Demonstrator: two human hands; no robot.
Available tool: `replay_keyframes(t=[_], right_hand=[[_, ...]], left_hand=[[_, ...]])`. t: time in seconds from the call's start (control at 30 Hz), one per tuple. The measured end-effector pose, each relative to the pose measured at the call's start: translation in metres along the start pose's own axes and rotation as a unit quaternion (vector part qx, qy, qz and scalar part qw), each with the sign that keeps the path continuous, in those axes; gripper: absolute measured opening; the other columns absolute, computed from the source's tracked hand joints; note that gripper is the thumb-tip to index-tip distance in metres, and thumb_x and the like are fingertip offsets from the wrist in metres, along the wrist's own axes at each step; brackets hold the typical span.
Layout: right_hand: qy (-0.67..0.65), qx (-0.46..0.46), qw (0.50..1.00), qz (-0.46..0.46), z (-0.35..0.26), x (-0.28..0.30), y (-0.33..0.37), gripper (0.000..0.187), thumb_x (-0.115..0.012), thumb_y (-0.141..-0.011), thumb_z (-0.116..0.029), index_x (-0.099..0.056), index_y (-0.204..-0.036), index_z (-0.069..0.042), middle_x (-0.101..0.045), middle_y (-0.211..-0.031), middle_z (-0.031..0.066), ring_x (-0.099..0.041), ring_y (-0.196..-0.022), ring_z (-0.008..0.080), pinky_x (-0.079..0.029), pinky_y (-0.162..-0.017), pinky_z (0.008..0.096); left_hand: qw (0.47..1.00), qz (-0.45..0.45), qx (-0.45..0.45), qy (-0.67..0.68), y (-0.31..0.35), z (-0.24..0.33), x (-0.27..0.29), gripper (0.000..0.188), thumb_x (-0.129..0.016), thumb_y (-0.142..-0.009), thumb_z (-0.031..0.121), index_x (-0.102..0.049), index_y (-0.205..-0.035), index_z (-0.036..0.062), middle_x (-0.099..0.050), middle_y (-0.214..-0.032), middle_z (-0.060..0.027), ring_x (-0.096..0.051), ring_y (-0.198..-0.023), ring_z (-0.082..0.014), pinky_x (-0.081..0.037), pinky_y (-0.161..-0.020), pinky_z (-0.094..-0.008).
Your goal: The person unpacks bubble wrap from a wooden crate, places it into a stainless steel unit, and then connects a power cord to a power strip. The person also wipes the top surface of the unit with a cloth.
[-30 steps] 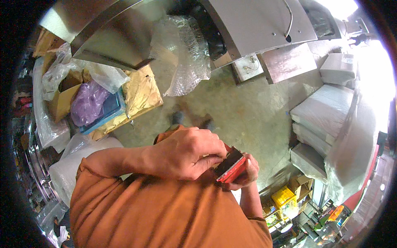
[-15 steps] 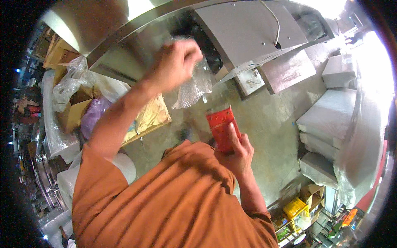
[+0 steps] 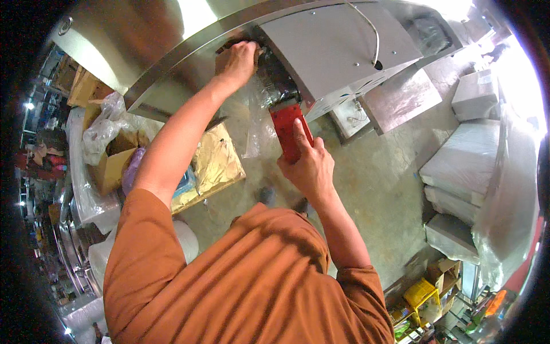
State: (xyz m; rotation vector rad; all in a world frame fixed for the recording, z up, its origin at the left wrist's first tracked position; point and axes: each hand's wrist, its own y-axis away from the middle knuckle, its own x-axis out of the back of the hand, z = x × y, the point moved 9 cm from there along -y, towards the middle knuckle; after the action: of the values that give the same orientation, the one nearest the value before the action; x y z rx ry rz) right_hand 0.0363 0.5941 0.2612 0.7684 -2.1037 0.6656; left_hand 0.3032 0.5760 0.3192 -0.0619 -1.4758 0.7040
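Observation:
My right hand (image 3: 310,164) is wrapped round a red hand-held tool (image 3: 290,131) with a flat grey end, its index finger laid along the top. The tool's far end is close to a dark part (image 3: 277,77) beside a grey metal box (image 3: 344,46); whether they touch I cannot tell. My left hand (image 3: 238,64) is closed at the far side of that dark part, under the steel edge, and what its fingers grip is hidden. Clear bubble wrap (image 3: 253,127) covers some of the dark part and hangs below it, between my hands.
A steel counter edge (image 3: 172,62) curves across the far side. At left are an open carton (image 3: 114,163) with plastic and a gold-wrapped panel (image 3: 215,166). Wrapped white blocks (image 3: 461,160) are stacked at right. A yellow crate (image 3: 421,293) stands at lower right.
My left hand has moved away and slightly left, to beside the dark part. My right hand has carried the red tool forward and left, toward the grey box. The bubble wrap hangs narrower.

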Motion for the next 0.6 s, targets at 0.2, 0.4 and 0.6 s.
replay_keyframes(t=[0.2, 0.4, 0.6], right_hand=[[-0.010, -0.003, 0.999, -0.045, 0.016, -0.016, -0.003, 0.082, -0.074, -0.067, -0.029, -0.047, -0.144, -0.023, -0.059, -0.089, 0.0186, -0.065, -0.074, 0.0369, -0.056, -0.067, 0.0457], [0.003, -0.021, 0.996, -0.088, 0.061, -0.061, 0.016, 0.085, -0.074, -0.067, -0.032, -0.043, -0.147, -0.025, -0.060, -0.093, 0.0193, -0.065, -0.078, 0.0383, -0.056, -0.069, 0.0461], [0.010, -0.056, 0.987, -0.149, 0.095, -0.118, 0.018, 0.087, -0.073, -0.069, -0.036, -0.038, -0.149, -0.026, -0.061, -0.097, 0.0219, -0.066, -0.082, 0.0402, -0.056, -0.072, 0.0476]], left_hand=[[0.977, -0.151, 0.153, 0.011, -0.001, -0.030, -0.020, 0.033, -0.070, -0.075, 0.015, -0.069, -0.105, 0.0019, -0.068, -0.098, -0.0280, -0.066, -0.096, -0.0436, -0.053, -0.085, -0.0509], [0.973, -0.166, 0.162, 0.010, 0.000, -0.027, -0.027, 0.029, -0.073, -0.071, 0.016, -0.069, -0.092, -0.0043, -0.068, -0.097, -0.0269, -0.067, -0.094, -0.0427, -0.054, -0.083, -0.0488], [0.996, -0.028, 0.083, 0.001, 0.004, -0.007, 0.003, 0.019, -0.068, -0.078, 0.013, -0.067, -0.094, 0.0019, -0.070, -0.094, -0.0168, -0.068, -0.090, -0.0385, -0.054, -0.076, -0.0478]])
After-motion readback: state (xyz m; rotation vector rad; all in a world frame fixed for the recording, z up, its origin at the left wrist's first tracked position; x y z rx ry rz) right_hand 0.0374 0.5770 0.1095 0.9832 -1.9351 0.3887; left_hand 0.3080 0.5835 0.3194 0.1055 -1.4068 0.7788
